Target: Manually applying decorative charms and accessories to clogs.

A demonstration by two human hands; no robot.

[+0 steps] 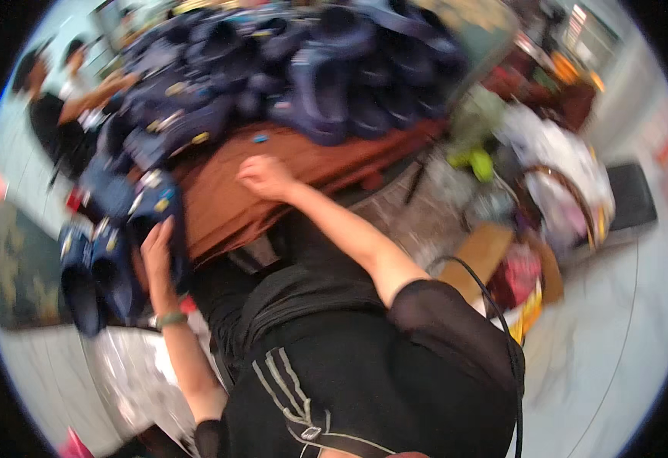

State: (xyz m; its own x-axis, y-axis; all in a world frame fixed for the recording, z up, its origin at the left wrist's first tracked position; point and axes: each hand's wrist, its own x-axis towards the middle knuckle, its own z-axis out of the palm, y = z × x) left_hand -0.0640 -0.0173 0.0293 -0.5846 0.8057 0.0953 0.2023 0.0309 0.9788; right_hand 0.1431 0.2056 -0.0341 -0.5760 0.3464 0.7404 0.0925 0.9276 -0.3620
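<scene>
Broadly, a tabletop with a reddish-brown covering point(219, 183) reaches from ten o'clock to one. At ten o'clock, a co-worker in black point(51, 126) reaches toward a heap of navy-blue moulded clogs point(322, 95), which fills the far side around twelve. A bulging white plastic bag point(548, 133) sits between two and three; an open brown cardboard box point(475, 256) is just past three. At nine, a navy clog with blue and yellow decorations point(150, 200) lies at the tabletop's edge. The left hand point(156, 248) touches it; I cannot tell whether its fingers grip. The right hand point(265, 177), at ten, has its fingers loosely clenched. A tiny blue piece point(260, 138) lies near eleven.
</scene>
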